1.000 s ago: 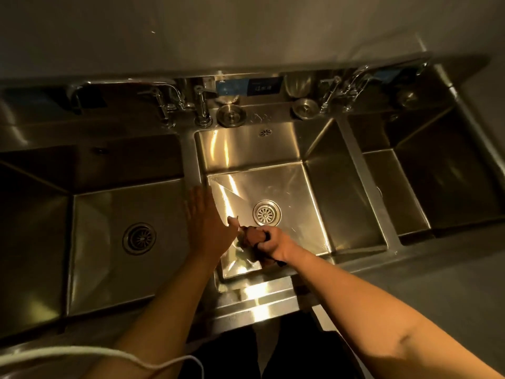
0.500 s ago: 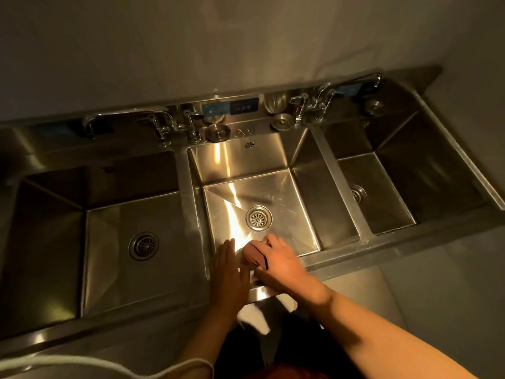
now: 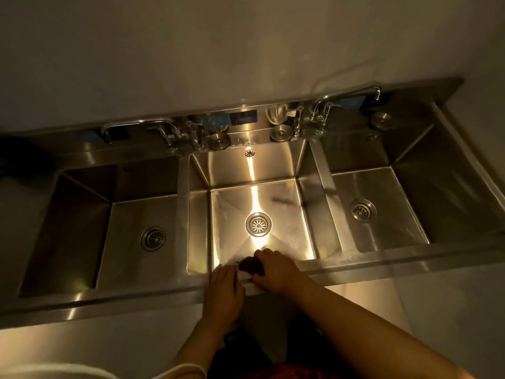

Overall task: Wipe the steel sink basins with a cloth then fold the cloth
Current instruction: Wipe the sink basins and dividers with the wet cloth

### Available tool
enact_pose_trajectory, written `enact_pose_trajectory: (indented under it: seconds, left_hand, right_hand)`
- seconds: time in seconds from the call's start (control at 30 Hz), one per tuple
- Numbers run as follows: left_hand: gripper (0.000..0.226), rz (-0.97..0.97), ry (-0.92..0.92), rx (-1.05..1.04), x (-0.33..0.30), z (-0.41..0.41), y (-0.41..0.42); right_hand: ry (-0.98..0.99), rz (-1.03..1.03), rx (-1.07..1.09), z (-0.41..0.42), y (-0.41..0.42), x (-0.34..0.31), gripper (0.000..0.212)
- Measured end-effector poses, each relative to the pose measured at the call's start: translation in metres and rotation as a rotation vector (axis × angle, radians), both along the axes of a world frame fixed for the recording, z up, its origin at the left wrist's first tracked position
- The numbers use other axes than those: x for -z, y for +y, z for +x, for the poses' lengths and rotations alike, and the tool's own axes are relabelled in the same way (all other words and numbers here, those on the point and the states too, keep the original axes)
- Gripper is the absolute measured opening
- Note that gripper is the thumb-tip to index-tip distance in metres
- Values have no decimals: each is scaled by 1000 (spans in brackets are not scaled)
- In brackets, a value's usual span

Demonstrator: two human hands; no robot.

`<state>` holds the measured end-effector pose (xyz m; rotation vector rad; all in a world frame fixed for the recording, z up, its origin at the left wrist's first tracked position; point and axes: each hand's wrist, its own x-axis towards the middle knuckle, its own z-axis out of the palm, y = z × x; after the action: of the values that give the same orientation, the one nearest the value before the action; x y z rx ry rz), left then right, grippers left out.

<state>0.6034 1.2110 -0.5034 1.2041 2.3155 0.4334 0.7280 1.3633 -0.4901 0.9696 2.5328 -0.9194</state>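
Note:
A steel sink unit has a left basin, a middle basin and a right basin. My right hand grips a dark bunched cloth at the middle basin's front edge. My left hand rests flat on the front rim just left of the cloth, fingers straight. Most of the cloth is hidden under my right fingers.
Each basin has a round drain, the middle drain lit brightly. A left faucet and a right faucet stand on the back ledge with round strainer plugs. A wall rises behind.
Both hands drew back from the middle basin's floor to its front rim with the cloth. The view pulled back and up, showing all three basins.

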Motion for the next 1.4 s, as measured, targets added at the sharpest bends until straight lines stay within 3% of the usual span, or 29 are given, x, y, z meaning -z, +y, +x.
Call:
enact_pose_trajectory:
  seconds: [0.1,0.2,0.3,0.47,0.57,0.7,0.77,0.87,0.97,1.4]
  left_hand:
    - [13,19,25,-36,-7,17,11]
    - [41,-137,72,22,-9,44,28]
    - [59,-174,77,15,-10,81,43]
    - [63,-179,106,64,-13,125,59]
    - [64,-158,85,88,-11,137,64]
    - [65,-167,92,107,-7,142,68]
    - [63,-166,112,157,-7,146,68]
    - [60,-153,144,212,-5,157,63]
    - [62,-150,118,213,-3,166,62]
    - [69,-137,76,211,-3,231,100]
  right_hand:
    - [60,25,-49,28,15,2,59]
    - [168,37,-18,68,34,1,54]
    - [273,24,-2,116,55,-6,58]
    - [396,101,-82,189,80,-16,36]
    - [433,125,-149,216,76,-15,35]
    - [577,304,-138,226,61,-13,29]
    - [436,360,-117,228,53,-13,33]
    - [224,223,71,224,51,-18,46]
    - [18,230,2,217,57,-22,72]
    - [122,259,-90,256,86,0,70]
